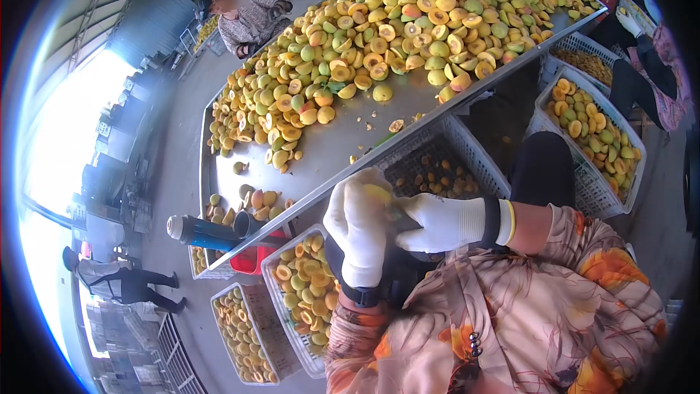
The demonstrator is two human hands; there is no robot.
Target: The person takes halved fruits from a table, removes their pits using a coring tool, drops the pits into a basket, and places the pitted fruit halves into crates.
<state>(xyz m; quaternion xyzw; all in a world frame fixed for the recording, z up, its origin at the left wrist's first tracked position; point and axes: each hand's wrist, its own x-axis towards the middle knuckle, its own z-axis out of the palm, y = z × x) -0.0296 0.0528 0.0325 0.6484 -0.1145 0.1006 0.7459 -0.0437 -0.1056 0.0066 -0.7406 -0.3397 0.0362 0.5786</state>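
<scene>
Both my hands wear white knit gloves and meet over my lap at the table's front edge. My left hand (360, 222) is curled around a yellow stone fruit (379, 193), mostly hidden by the glove. My right hand (450, 223) is closed close against it, thumb and fingers pointing at the fruit; what it grips is blurred. Just beyond my hands, a plastic crate (477, 147) holds small brown pits. The metal table (350, 138) bears a large heap of halved yellow-green stone fruit (379, 47).
Crates of fruit halves stand at left (273, 328) and right (628, 197). A blue thermos (193, 232) and a red container (251, 259) are by the table's left corner. One person (251, 18) sits across the table, another (124, 281) walks at left; someone sits at far right.
</scene>
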